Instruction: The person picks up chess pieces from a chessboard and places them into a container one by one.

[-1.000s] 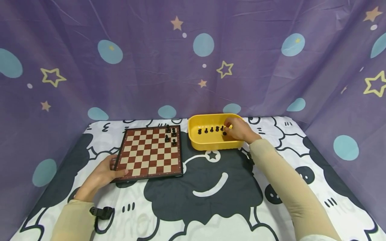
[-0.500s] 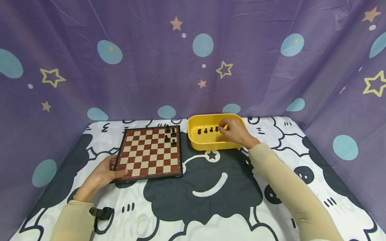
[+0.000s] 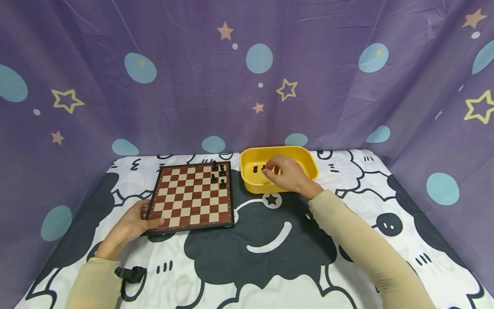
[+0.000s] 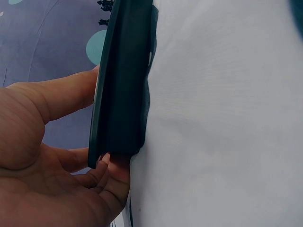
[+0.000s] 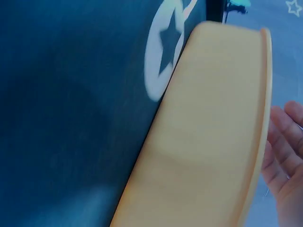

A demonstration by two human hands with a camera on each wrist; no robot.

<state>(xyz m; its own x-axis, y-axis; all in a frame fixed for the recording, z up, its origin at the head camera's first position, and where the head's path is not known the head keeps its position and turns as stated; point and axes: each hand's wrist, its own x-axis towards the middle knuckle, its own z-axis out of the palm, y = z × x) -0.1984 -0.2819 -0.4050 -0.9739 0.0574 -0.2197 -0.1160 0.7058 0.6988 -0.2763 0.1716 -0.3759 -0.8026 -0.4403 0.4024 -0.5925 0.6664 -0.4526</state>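
Observation:
My left hand (image 3: 134,221) grips the near left corner of a brown and cream chessboard (image 3: 185,197), thumb on top. In the left wrist view the fingers of the left hand (image 4: 71,156) reach around the board's dark edge (image 4: 123,85). My right hand (image 3: 289,172) is over the yellow tray (image 3: 262,189), thumb and forefinger brought together on a small black chess piece (image 3: 264,167). Left of the fingertips another black piece (image 3: 255,169) stands in the tray. The hand hides other pieces. In the right wrist view the tray wall (image 5: 203,123) partly hides the right hand (image 5: 286,151).
Several black pieces (image 3: 218,172) stand at the board's far right corner. The tray is just right of the board. A cartoon-patterned cloth (image 3: 262,257) covers the table, with a purple curtain (image 3: 247,107) behind it. A black wrist strap (image 3: 131,273) circles the left sleeve.
My right hand has moved left across the tray, covering pieces that showed earlier. The left hand, the chessboard and the pieces on it have stayed put.

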